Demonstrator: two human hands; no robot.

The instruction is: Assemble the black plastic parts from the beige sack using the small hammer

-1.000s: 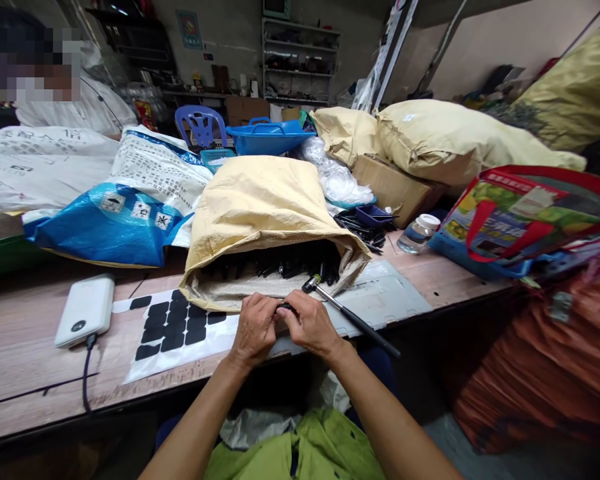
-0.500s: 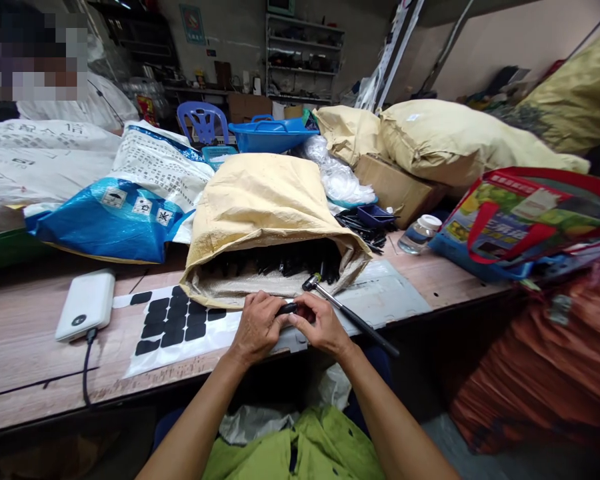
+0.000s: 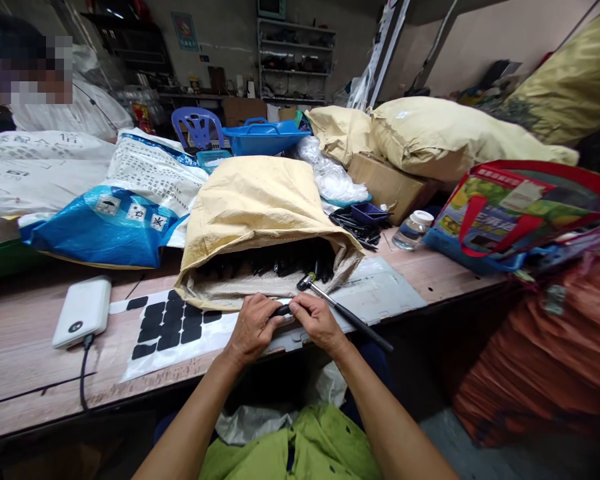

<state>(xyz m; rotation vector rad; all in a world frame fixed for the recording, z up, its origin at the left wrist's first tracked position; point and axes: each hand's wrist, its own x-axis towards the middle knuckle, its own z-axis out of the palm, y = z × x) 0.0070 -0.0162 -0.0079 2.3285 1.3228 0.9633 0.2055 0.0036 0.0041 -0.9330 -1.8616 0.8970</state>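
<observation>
A worker's left hand grips a small black piece, its long axis lying crosswise, one end pointing into the right hand, whose fingertips pinch it.

Black piece, one: small, slim, dark-surfaced. Ends covered; finer detail too small to tell. Held at both ends. Pose: nearly level, long axis roughly nine to three o'clock. Location: between six and seven o'clock from view centre.
</observation>
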